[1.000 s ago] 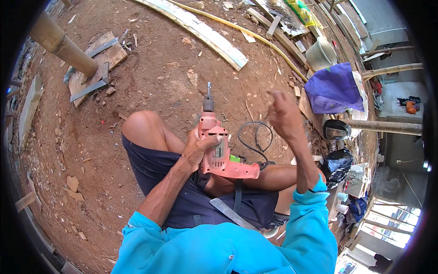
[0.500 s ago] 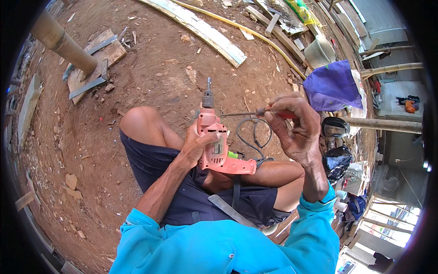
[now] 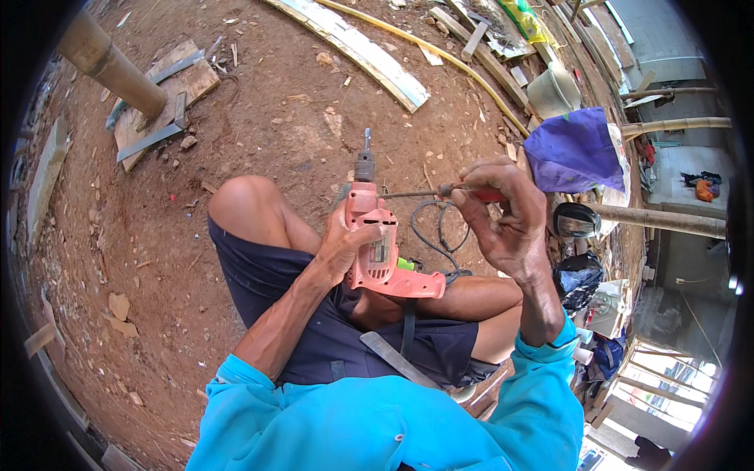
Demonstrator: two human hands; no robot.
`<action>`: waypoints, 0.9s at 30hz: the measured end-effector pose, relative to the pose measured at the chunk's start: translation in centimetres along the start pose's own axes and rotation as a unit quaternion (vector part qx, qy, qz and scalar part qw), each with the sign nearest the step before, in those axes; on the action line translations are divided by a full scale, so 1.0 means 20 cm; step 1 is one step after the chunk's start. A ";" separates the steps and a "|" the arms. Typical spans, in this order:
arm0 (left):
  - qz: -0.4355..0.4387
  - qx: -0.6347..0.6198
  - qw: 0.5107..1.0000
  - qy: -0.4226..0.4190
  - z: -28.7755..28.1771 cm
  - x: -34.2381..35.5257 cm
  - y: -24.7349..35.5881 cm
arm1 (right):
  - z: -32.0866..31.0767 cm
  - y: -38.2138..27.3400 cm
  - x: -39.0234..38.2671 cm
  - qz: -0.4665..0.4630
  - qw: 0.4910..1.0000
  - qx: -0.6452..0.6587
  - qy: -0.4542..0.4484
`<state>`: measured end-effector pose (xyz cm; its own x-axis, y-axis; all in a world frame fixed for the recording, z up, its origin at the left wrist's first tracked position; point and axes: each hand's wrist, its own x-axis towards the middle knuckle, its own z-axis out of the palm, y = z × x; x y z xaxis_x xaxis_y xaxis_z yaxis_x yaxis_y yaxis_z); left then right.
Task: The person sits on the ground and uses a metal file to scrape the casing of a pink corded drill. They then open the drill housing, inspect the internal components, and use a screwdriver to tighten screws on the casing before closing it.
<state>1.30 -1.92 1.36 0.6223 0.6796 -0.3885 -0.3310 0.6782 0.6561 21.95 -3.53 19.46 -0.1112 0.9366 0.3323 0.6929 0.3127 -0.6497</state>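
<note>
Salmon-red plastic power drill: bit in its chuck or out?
In: a slim grey metal bit projects from the dark cylindrical chuck at the front of the drill.

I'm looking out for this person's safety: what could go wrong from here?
The tip of the screwdriver is at or very near the front of the drill; if it slipped, it might jab the left hand, which grips the drill close by. Only that hand is seen steadying the drill, so pressure from the right hand could twist it. Whether the dark cord is plugged in cannot be seen; if so, the exposed bit might spin unexpectedly.
</note>
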 end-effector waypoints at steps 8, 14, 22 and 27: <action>0.004 -0.015 1.000 -0.006 -0.01 0.01 -0.03 | -0.03 0.00 -0.01 0.111 0.991 -0.064 -0.037; 0.010 0.019 1.000 0.005 -0.02 0.02 -0.06 | -0.05 -0.09 0.04 -0.031 0.983 -0.164 -0.081; 0.005 0.011 1.000 0.007 0.00 0.01 -0.03 | -0.05 -0.12 0.06 -0.011 0.961 -0.226 -0.156; 0.025 -0.005 0.999 0.021 0.01 0.01 -0.03 | -0.06 -0.13 0.11 -0.119 0.958 -0.187 -0.181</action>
<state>1.84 -2.24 0.97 0.5737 0.7241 -0.3827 -0.3679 0.6453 0.6695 20.64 -2.48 22.72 -0.4908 0.8605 0.1370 0.8164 0.5090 -0.2727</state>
